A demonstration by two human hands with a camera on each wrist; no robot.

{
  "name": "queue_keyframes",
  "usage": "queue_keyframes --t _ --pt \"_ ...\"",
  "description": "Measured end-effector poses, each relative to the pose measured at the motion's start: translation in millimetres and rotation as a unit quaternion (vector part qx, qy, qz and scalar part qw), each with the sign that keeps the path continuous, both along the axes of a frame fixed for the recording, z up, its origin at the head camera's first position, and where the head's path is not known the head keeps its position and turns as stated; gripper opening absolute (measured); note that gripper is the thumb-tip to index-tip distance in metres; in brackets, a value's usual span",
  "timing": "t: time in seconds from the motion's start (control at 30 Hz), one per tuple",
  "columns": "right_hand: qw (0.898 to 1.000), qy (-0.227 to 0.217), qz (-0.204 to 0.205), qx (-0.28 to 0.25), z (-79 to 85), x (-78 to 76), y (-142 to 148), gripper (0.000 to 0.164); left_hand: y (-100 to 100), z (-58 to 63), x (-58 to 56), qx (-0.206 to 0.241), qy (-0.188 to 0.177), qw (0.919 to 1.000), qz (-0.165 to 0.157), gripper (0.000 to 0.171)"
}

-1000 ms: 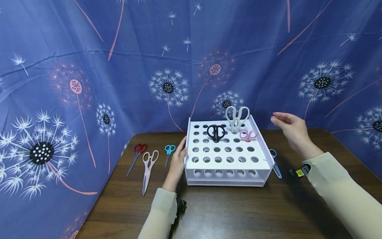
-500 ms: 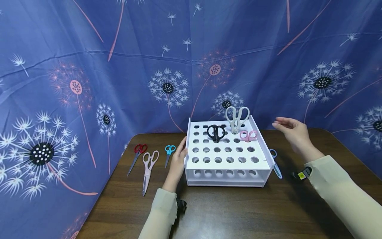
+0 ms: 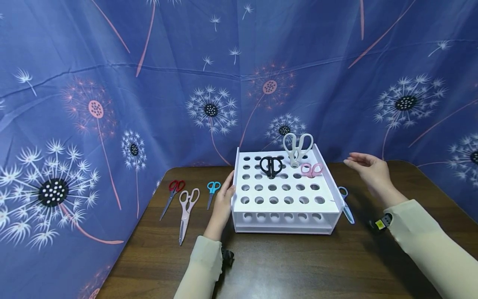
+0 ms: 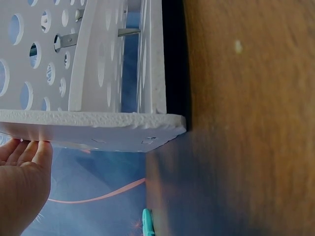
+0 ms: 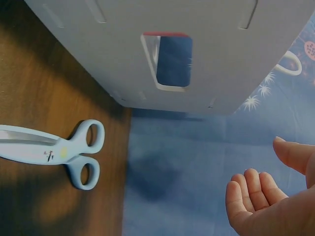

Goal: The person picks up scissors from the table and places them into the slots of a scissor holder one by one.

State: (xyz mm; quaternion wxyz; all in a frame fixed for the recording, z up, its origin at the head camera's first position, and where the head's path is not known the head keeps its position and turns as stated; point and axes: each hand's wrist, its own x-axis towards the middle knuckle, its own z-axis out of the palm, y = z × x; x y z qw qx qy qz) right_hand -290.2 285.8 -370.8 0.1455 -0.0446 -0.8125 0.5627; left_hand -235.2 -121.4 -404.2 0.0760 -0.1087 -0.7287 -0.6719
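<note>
A white rack (image 3: 280, 209) with rows of round holes stands on the table. Black-handled scissors (image 3: 271, 169), tall white-handled scissors (image 3: 294, 159) and small pink-handled scissors (image 3: 311, 173) stand in it, handles up. My left hand (image 3: 222, 204) rests against the rack's left side, its fingers (image 4: 43, 153) laid straight along that panel in the left wrist view. Off to the rack's right, my right hand (image 3: 373, 172) hovers with loosely bent fingers and nothing in them. Light blue scissors (image 5: 64, 151) lie flat between the rack and that hand.
Left of the rack lie red-handled scissors (image 3: 173, 191), larger pale pink scissors (image 3: 185, 214) and small bright blue-handled scissors (image 3: 212, 192). The brown wooden table (image 3: 284, 265) ends at a blue dandelion-print cloth (image 3: 168, 104) behind it.
My right hand has drifted a little down and to the right, away from the rack. The left hand, rack and scissors have kept their places.
</note>
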Motion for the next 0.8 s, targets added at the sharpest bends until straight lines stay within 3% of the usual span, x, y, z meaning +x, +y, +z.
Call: queue_keyframes --t 0.13,0.33,0.63,0.8 --pt "1.0 -0.008 -0.002 0.004 -4.9 0.2 1.7 0.021 0.1 -0.8 -0.5 0.004 -0.003 1.0 -0.001 0.049" --pt "0.999 -0.031 -0.013 0.021 -11.9 -0.1 2.5 0.052 0.3 -1.2 -1.6 0.003 -0.003 1.0 0.0 0.049" --pt "0.998 -0.042 -0.01 0.047 -21.3 0.4 2.5 0.067 0.0 -1.2 -0.6 0.007 -0.004 1.0 -0.006 0.05" --pt "0.998 -0.045 -0.012 0.05 -25.5 0.1 2.6 0.066 0.3 -1.3 -1.2 0.012 -0.001 0.9999 -0.011 0.05"
